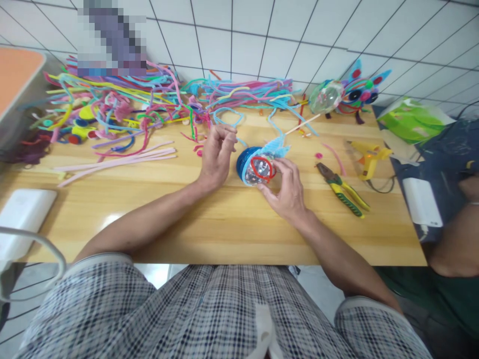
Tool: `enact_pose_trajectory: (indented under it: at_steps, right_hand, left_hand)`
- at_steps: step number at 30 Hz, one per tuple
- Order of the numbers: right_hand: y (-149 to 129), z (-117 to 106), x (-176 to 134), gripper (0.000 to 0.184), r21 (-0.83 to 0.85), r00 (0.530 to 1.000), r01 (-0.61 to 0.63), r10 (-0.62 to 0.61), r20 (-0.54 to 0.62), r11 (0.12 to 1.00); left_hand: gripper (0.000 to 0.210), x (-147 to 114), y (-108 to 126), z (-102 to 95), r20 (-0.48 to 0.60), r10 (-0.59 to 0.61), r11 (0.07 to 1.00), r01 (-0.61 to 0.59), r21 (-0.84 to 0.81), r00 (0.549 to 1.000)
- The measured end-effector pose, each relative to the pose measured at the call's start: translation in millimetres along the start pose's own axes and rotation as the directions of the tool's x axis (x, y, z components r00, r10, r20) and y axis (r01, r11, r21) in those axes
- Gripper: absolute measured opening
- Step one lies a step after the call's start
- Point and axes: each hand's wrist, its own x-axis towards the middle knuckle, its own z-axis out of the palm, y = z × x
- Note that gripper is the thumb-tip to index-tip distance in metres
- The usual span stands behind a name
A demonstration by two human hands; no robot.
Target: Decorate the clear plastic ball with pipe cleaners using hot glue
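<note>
My right hand (286,192) grips the side of a clear plastic ball craft (258,172). Dark blue pipe cleaner wraps its left part, with a light blue band around the clear part. A red pipe cleaner loop (263,158) lies across the clear front, and fuzzy light blue ear-like pieces (276,146) stick out on top. Just left of the ball, apart from it, my left hand (217,157) is raised with fingers pinched together. Whatever may be between those fingertips is too small to make out.
Loose pipe cleaners (119,109) heap along the back left. To the right lie pliers (342,189), a yellow glue gun (368,158) and a finished-looking animal craft (359,94). A white box-shaped device (28,217) sits at left. Another person's arm (454,239) is at far right.
</note>
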Motion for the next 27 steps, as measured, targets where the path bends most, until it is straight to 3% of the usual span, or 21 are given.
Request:
enact_pose_trajectory:
  at_steps: [3, 6, 8, 10, 12, 13, 16, 20, 22, 25, 27]
  right_hand:
    - [3.2, 0.6, -0.6, 0.073, 0.014, 0.999, 0.021, -0.02, -0.026, 1.0]
    - [6.3, 0.7, -1.6, 0.074, 0.037, 0.999, 0.036, -0.034, -0.042, 0.999]
    - [8.2, 0.0, -2.2, 0.076, 0.056, 1.0, 0.024, -0.024, -0.007, 0.998]
    - [9.8, -0.8, -2.7, 0.079, 0.076, 0.999, 0.006, -0.009, 0.036, 0.997]
    - [11.1, -1.0, -3.4, 0.081, 0.1, 0.999, -0.004, -0.001, 0.055, 0.995]
    - [11.7, -0.7, -3.8, 0.081, 0.113, 0.999, -0.007, 0.001, 0.05, 0.994]
    - [13.4, 1.6, -6.5, 0.084, 0.141, 0.999, -0.033, 0.033, 0.007, 0.989]
    - [14.8, 6.4, -11.8, 0.096, 0.171, 0.983, -0.182, 0.182, 0.013, 0.968]
    - [14.4, 7.9, -13.3, 0.094, 0.219, 0.97, -0.242, 0.242, 0.025, 0.945]
    - [13.3, 6.8, -12.4, 0.087, 0.282, 0.967, -0.245, 0.256, -0.004, 0.928]
    - [12.9, 4.4, -10.5, 0.086, 0.303, 0.968, -0.223, 0.247, -0.043, 0.927]
  left_hand:
    - [0.045, 17.5, -31.9, -12.8, 0.024, -0.13, 0.987, 0.132, -0.092, 0.991]
    - [0.035, 28.1, -39.5, -25.0, 0.025, -0.196, 0.976, 0.198, -0.091, 0.98]
    - [0.04, 25.4, -26.6, -25.7, 0.07, -0.298, 0.951, 0.302, -0.065, 0.952]
    - [0.057, 14.8, -6.4, -19.6, 0.223, -0.411, 0.903, 0.428, -0.035, 0.884]
    - [0.077, 0.9, 12.0, -10.3, 0.317, -0.438, 0.884, 0.468, -0.02, 0.841]
    - [0.085, -5.5, 18.5, -5.9, 0.387, -0.46, 0.866, 0.499, -0.001, 0.799]
    - [0.095, -17.5, 25.3, 1.6, 0.456, -0.486, 0.832, 0.555, -0.021, 0.745]
    - [0.087, -22.9, 17.0, 3.5, 0.425, -0.516, 0.794, 0.601, -0.089, 0.744]
    - [0.083, -26.4, 11.3, 5.0, 0.435, -0.514, 0.77, 0.621, -0.147, 0.739]
    - [0.081, -33.9, 4.4, 7.9, 0.477, -0.491, 0.722, 0.647, -0.247, 0.729]
    - [0.082, -38.3, 1.6, 8.9, 0.497, -0.441, 0.749, 0.612, -0.255, 0.747]
